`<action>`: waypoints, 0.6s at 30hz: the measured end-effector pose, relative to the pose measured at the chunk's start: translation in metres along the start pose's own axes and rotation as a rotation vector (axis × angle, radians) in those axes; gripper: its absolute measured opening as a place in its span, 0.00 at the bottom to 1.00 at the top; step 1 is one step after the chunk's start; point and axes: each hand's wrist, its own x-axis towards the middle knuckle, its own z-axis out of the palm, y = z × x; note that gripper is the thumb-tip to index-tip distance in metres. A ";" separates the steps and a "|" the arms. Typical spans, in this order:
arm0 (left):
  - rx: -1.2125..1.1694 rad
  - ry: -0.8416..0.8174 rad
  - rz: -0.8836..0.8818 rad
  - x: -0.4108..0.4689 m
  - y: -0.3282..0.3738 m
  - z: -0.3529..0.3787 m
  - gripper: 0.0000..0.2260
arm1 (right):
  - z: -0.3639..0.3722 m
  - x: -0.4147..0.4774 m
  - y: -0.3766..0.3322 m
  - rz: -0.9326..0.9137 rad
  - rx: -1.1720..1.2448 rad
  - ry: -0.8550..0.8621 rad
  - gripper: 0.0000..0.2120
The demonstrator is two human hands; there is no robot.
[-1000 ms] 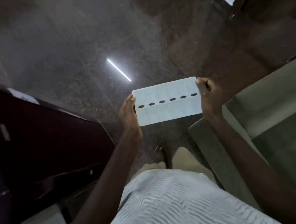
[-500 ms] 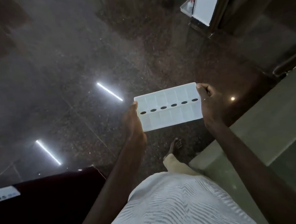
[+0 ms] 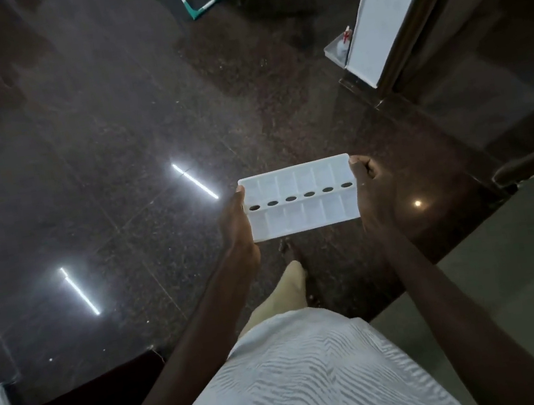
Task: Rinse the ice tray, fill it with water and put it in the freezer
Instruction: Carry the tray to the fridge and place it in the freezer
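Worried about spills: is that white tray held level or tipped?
Roughly level, cavities up; left hand and right hand grip the ice tray by its ends. Water inside: cannot tell.

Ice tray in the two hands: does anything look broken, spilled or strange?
Nothing stands out. The ice tray looks whole, open side up, with the left hand gripping one short end and the right hand the other. No water shows on the floor. The dim light hides whether the cells are filled.

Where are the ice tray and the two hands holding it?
ice tray (image 3: 302, 216): head view, on its lower row of compartments.
left hand (image 3: 236, 227): head view, back of the hand.
right hand (image 3: 375, 194): head view, back of the hand.
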 end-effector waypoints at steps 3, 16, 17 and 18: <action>-0.047 -0.022 0.004 0.029 0.016 0.021 0.26 | 0.017 0.044 -0.013 -0.038 -0.028 -0.026 0.08; -0.180 0.089 0.003 0.108 0.088 0.066 0.24 | 0.095 0.179 -0.062 -0.145 -0.148 -0.249 0.11; -0.198 0.107 0.011 0.110 0.090 0.065 0.23 | 0.101 0.185 -0.064 -0.161 -0.157 -0.279 0.11; -0.219 0.129 0.019 0.111 0.093 0.064 0.23 | 0.107 0.192 -0.066 -0.170 -0.167 -0.316 0.11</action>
